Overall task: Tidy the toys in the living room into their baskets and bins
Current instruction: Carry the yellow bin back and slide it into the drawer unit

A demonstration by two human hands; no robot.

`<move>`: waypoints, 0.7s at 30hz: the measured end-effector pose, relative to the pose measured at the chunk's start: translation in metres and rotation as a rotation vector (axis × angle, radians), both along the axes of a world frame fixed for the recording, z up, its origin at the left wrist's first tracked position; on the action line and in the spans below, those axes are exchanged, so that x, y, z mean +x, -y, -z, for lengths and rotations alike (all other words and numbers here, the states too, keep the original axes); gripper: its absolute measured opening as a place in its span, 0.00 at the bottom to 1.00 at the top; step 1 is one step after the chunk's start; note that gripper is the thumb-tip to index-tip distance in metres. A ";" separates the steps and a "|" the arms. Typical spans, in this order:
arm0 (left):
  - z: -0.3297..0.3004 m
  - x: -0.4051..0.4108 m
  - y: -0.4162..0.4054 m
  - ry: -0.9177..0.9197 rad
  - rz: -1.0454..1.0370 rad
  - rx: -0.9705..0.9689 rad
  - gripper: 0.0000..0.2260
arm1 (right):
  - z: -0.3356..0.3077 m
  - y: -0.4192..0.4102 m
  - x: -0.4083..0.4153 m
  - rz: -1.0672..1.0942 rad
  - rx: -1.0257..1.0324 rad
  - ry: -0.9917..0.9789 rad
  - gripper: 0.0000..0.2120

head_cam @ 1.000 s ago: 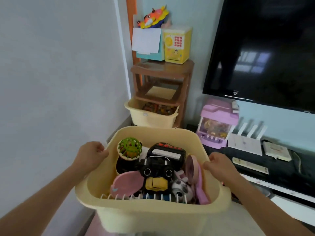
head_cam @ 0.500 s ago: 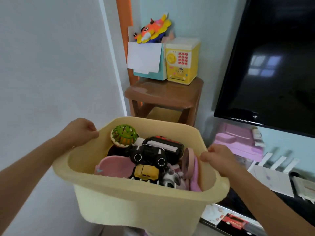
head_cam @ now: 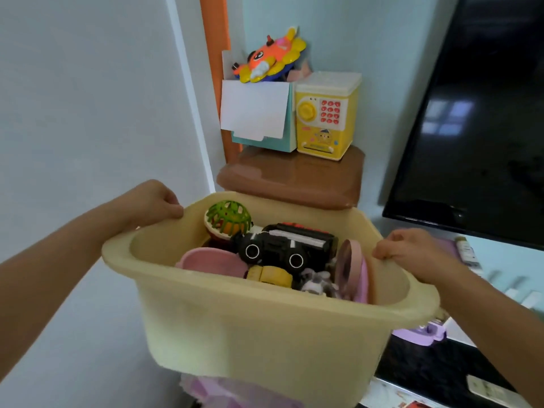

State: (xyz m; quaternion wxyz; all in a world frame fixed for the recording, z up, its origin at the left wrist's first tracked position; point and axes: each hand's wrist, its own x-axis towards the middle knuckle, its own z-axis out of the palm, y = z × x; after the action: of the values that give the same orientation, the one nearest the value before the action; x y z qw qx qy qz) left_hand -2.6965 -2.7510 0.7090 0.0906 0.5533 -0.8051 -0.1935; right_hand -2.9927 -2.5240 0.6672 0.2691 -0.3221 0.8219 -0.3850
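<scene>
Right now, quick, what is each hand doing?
Left hand: fingers curled over the left rim of the pale yellow plastic toy bin.
Right hand: gripping the bin's right rim.

No readable text or brand, yellow toy safe (head_cam: 325, 114) keypad — red buttons (digits too blurred), nothing else legible

Plastic toys in a matt plastic bin

The cream bin (head_cam: 265, 328) looks smooth, matt plastic; the black car (head_cam: 282, 248) is glossy plastic; the brown stool (head_cam: 294, 178) shines; white paper (head_cam: 254, 110) looks matt.
</scene>
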 end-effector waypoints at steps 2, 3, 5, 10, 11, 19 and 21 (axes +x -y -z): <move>0.008 -0.001 0.015 -0.002 0.019 -0.039 0.05 | 0.002 0.009 0.011 0.037 -0.008 -0.016 0.05; 0.014 -0.002 0.021 0.004 0.033 -0.066 0.06 | 0.006 0.013 0.018 0.057 -0.006 -0.032 0.05; 0.030 -0.003 0.032 -0.009 0.055 -0.111 0.06 | 0.019 0.019 0.031 0.093 -0.008 -0.075 0.08; 0.060 0.003 0.054 -0.078 0.048 -0.122 0.07 | 0.034 0.028 0.055 0.147 -0.009 -0.155 0.09; 0.063 0.005 0.056 -0.095 0.058 -0.128 0.06 | 0.036 0.028 0.058 0.156 -0.016 -0.168 0.07; 0.071 -0.006 0.083 -0.179 0.103 -0.177 0.07 | 0.044 0.041 0.057 0.237 -0.028 -0.251 0.10; 0.081 -0.014 0.091 -0.213 0.073 -0.168 0.08 | 0.057 0.052 0.056 0.244 0.014 -0.265 0.09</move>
State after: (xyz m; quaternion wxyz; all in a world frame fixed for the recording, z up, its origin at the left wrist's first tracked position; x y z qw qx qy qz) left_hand -2.7106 -2.8425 0.6277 0.2145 0.4906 -0.8238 -0.1861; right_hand -2.9371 -2.5757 0.6104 0.1119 -0.2660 0.8859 -0.3632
